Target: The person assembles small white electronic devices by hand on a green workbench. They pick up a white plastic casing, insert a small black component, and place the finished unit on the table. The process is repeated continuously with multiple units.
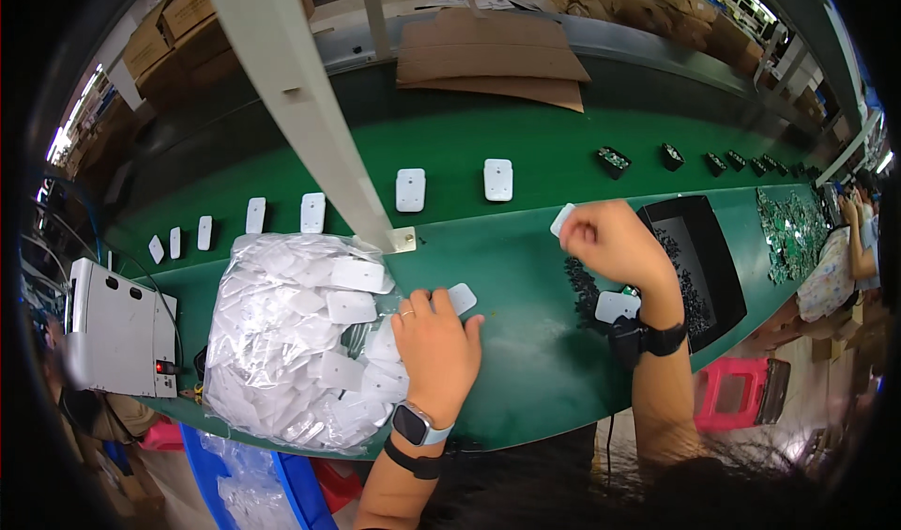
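Observation:
My left hand [436, 356] lies palm down at the right edge of a clear plastic bag [272, 333] full of flat white plastic covers [352, 307]. Its fingers are stretched out over loose covers, the thumb held apart; one white cover [462, 297] shows just past the fingertips. To the right, my right hand [615, 244] is raised with curled fingers, pinching a small white plastic piece [562, 220] mostly hidden by the fingers. Below that wrist lies another white cover [617, 307] with a bit of green circuit board at its edge. Small black parts [584, 293] are heaped beside it.
Beyond the green bench, a belt carries white housings [410, 190] on the left and black cases with circuit boards [614, 162] on the right. A pale post [310, 107] rises at the bench edge. A black box [709, 267], piled circuit boards [791, 232] and a white machine [117, 328] flank the work area.

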A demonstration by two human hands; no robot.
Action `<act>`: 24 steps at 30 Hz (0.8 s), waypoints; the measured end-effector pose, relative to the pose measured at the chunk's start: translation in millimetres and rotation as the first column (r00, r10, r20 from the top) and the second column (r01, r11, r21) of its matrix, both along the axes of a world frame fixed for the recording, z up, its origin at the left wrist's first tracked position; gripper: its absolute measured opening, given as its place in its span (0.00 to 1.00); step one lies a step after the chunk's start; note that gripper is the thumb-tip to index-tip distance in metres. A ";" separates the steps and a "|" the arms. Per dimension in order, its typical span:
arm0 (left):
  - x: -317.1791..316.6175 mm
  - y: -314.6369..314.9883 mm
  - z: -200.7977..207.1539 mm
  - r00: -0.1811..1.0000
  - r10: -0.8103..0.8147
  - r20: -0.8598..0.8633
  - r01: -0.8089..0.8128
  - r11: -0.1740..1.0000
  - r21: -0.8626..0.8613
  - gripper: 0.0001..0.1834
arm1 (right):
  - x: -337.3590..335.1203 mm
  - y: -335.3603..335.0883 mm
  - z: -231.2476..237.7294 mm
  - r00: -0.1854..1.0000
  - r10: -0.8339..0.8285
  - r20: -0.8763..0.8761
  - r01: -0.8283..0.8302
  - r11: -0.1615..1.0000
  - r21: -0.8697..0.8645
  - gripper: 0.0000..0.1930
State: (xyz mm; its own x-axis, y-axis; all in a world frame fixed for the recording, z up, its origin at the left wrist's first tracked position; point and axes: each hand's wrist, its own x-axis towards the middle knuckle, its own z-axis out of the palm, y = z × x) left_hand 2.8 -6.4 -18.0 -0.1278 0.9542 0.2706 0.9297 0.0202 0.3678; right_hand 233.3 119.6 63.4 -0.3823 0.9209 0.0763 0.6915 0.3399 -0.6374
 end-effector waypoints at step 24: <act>17.0 14.6 -0.9 0.792 -0.077 0.606 -0.028 0.987 0.161 0.07 | 24.0 -39.0 -38.9 0.871 0.174 0.460 -0.188 0.982 -0.015 0.05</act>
